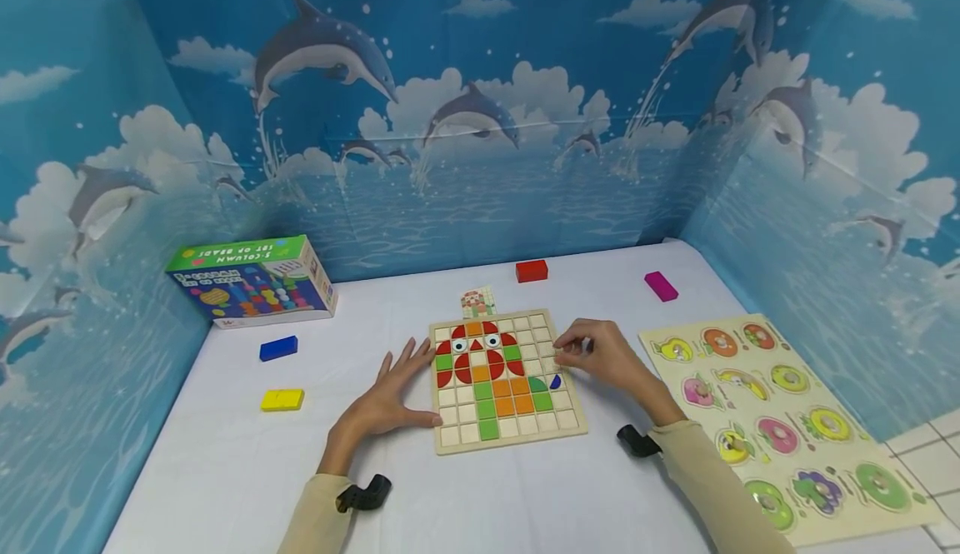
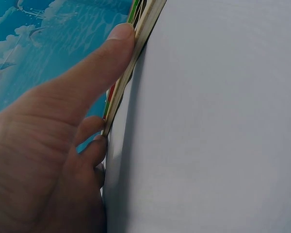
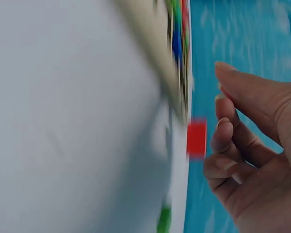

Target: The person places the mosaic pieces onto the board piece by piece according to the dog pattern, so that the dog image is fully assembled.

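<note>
A square wooden grid board point(image 1: 567, 421) lies on the table, partly filled with red, green, orange and eye-patterned mosaic tiles. My left hand point(image 1: 386, 396) rests at its left side, fingers spread, with the thumb and fingertips touching the edge. In the left wrist view that thumb point(image 2: 104, 60) lies along the board's side. Over the right edge my right hand point(image 1: 600, 356) pinches a small, reddish tile point(image 3: 224, 91) between thumb and forefinger, mostly hidden by the fingertips. A blue tile point(image 1: 555, 381) sits on the board below that hand. Behind the board lies a small pattern card point(image 1: 477, 302).
Blue point(image 1: 278, 348) and yellow point(image 1: 282, 400) blocks lie left; red point(image 1: 532, 271) and magenta point(image 1: 661, 286) blocks lie at the back. A bead-set box point(image 1: 258, 283) stands back left. A fruit puzzle board point(image 1: 757, 404) covers the right side. A dolphin-print curtain point(image 1: 480, 204) surrounds the table.
</note>
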Demonstrator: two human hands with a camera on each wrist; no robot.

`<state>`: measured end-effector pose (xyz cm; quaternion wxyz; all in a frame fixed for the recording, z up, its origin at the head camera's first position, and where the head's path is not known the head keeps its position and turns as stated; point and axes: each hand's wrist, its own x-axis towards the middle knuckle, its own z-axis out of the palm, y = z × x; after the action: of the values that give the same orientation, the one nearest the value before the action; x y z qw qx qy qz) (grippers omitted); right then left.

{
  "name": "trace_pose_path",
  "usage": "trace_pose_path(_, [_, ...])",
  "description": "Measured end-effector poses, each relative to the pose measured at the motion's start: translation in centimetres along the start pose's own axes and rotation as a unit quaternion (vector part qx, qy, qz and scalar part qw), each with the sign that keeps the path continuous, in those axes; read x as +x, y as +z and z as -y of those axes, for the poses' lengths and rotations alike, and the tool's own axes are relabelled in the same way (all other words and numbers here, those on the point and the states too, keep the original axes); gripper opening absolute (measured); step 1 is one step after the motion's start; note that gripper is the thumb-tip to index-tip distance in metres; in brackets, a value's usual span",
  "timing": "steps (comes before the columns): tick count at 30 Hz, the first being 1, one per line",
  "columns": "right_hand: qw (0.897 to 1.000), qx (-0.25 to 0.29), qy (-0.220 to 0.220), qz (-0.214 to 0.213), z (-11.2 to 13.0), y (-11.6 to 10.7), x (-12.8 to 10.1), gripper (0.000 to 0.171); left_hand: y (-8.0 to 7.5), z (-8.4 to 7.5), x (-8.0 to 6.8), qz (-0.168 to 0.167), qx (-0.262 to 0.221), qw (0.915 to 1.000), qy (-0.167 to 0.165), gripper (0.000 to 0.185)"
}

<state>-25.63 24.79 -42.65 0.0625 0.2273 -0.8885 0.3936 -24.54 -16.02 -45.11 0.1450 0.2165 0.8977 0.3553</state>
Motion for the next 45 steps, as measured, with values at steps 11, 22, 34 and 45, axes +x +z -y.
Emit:
trace_pose_path(11, [0.987, -0.069, 0.146, -0.019, -4.7, -4.9, -1.6, 0.041, -0.1, 0.0, -0.4, -0.005, 0.003, 1.0, -0.002, 0.117])
trace_pose_path(22, [0.986, -0.071, 0.149, 0.031, -4.6, -5.4, -2.2, 0.02, 0.2, 0.0, -0.2, -0.001, 0.002, 1.0, -0.003, 0.117])
trace_pose_path(34, [0.987, 0.046, 0.133, 0.081, -2.7, -5.5, -2.1, 0.012, 0.3, -0.1, 0.0, -0.002, -0.001, 1.0, 0.0, 0.117])
trace_pose_path(45, [0.967, 0.142, 0.037, 0.206, 0.8, -1.4, -0.7, 0.007, -0.1, -0.2, 0.2, 0.0, 0.002, 1.0, -0.005, 0.117])
